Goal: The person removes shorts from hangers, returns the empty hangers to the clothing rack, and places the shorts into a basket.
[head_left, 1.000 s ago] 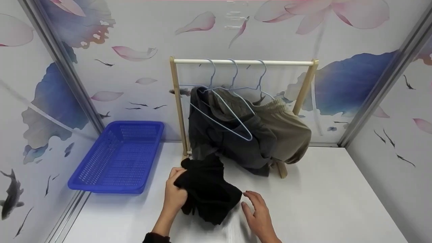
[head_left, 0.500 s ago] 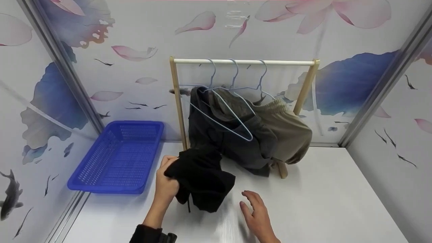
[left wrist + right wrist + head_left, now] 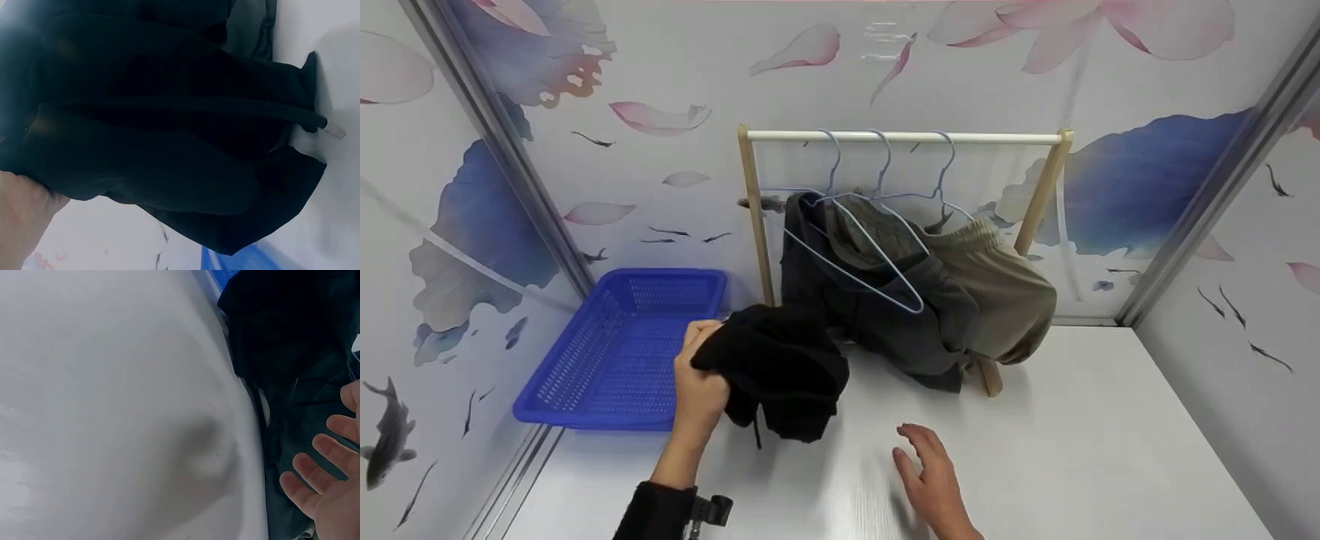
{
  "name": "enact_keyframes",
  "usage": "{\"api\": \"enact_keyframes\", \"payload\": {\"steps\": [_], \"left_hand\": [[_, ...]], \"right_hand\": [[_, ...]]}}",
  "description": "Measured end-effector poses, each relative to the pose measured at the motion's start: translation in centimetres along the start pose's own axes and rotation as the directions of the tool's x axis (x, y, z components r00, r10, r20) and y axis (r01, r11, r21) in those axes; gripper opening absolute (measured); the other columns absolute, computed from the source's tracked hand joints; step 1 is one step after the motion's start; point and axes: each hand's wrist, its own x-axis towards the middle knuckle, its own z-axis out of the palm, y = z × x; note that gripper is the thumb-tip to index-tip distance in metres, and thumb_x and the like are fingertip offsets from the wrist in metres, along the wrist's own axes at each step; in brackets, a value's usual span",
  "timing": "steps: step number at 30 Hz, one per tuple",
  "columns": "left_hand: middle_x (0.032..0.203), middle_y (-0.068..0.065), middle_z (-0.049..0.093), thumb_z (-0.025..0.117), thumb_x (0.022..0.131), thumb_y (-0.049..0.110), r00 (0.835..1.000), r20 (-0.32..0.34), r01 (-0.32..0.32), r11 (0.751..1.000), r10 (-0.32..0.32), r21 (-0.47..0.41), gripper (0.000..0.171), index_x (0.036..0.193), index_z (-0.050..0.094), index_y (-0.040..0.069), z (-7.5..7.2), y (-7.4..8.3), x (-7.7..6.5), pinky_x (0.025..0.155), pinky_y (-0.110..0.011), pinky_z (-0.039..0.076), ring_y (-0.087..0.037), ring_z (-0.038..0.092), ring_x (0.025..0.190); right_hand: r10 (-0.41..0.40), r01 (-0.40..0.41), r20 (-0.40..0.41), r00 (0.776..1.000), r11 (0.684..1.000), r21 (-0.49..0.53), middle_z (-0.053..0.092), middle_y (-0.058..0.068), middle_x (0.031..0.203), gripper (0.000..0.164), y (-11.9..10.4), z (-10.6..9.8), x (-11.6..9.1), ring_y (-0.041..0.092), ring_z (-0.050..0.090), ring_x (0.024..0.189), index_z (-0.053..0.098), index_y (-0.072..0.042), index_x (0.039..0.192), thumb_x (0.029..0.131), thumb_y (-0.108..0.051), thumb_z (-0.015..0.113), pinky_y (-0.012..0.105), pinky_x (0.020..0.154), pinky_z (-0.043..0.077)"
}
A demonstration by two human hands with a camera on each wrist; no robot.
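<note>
My left hand (image 3: pixel 699 386) grips one edge of a pair of bunched black shorts (image 3: pixel 780 367), held up above the table beside the basket. A drawstring hangs from the shorts; in the left wrist view its cord (image 3: pixel 225 106) ends in a clear tip. Cloth hides most of the left fingers there. My right hand (image 3: pixel 934 480) is over the table, apart from the shorts, its fingers loosely bent and holding nothing. The right wrist view shows those fingers spread (image 3: pixel 315 472).
A blue plastic basket (image 3: pixel 540 414) stands at the left. Behind the hands is a wooden rack (image 3: pixel 1048 191) with a white rail (image 3: pixel 780 136). Dark grey shorts (image 3: pixel 885 322) and khaki shorts (image 3: pixel 1005 292) hang there on light blue hangers (image 3: pixel 901 281). Patterned walls enclose the white table (image 3: pixel 1080 450).
My left hand has carried the black shorts left and up, away from the right hand and toward the basket. The right hand has barely moved.
</note>
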Motion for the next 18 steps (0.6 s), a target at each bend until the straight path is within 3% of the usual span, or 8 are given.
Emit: {"api": "enact_keyframes", "payload": {"steps": [7, 18], "left_hand": [[0.108, -0.007, 0.058, 0.058, 0.096, -0.011, 0.999, -0.032, 0.009, 0.999, -0.011, -0.051, 0.018, 0.103, 0.073, -0.006, -0.9, 0.2, 1.1, 0.091, -0.021, 0.047, -0.012, 0.056, 0.103], [0.107, -0.002, 0.057, 0.054, 0.096, -0.012, 0.994, -0.103, 0.019, 0.998, -0.026, -0.068, 0.02, 0.103, 0.073, -0.009, -2.3, 0.5, 3.0, 0.089, -0.022, 0.046, -0.012, 0.055, 0.101]], "right_hand": [[-0.007, 0.007, 0.002, 1.0, 1.0, -0.002, 0.064, 0.013, 0.129, 0.026, -0.2, 0.2, 0.3, 0.033, 0.063, 0.12, 0.067, -0.003, 0.126, 0.104, -0.015, 0.064, 0.049, 0.094, 0.055], [-0.088, 0.088, 0.009, 0.996, 0.996, -0.032, 0.064, 0.01, 0.13, 0.028, -0.9, 0.4, 1.9, 0.031, 0.062, 0.123, 0.066, -0.005, 0.129, 0.103, -0.016, 0.064, 0.051, 0.102, 0.05]]}}
